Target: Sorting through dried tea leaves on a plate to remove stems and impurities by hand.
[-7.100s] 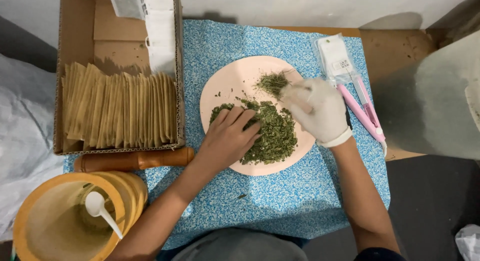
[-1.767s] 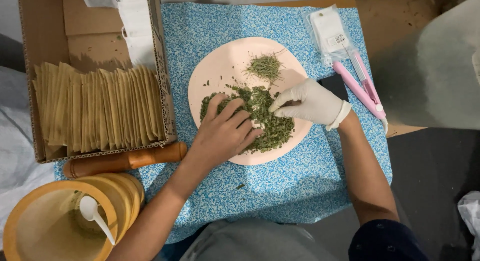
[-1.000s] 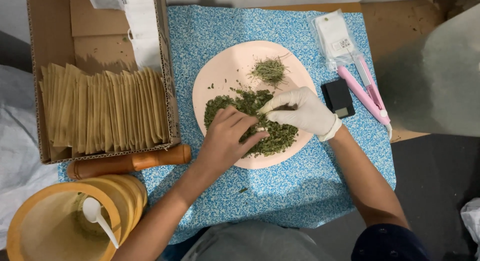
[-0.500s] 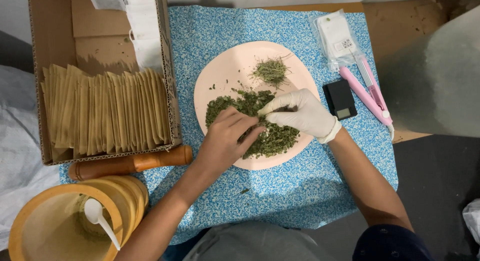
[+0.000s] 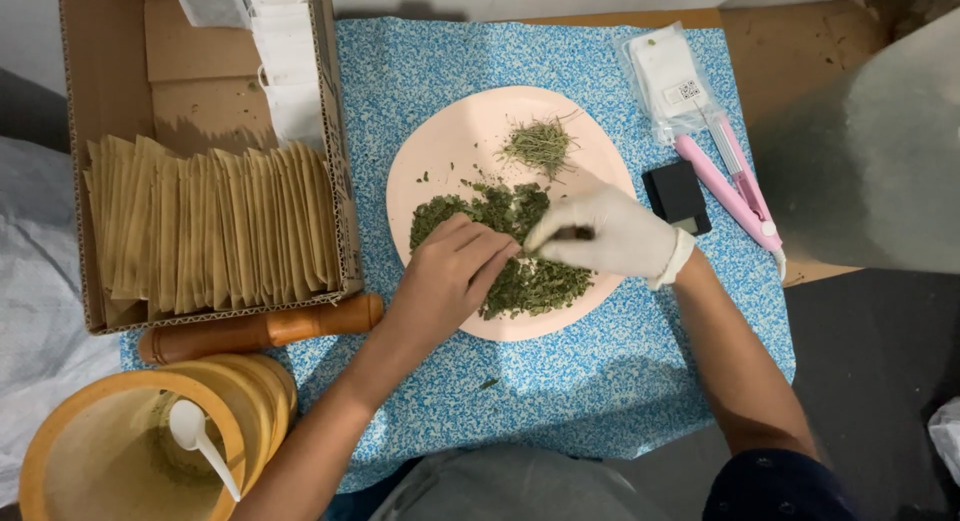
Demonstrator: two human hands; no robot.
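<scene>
Partly hidden herbs, cropped edges
Hands cover part of the green herb pile; the yellow mortar is cut off at the frame's bottom.

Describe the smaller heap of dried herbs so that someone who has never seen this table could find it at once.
Start at the round pale pink plate in the middle of the blue speckled tablecloth. The smaller heap of pale, stalky dried herbs lies near its far rim, apart from both hands. It is lighter and strawier than the large dark green leafy heap nearer the person.

Pink plate – green herbs; blue-speckled cloth.
</scene>
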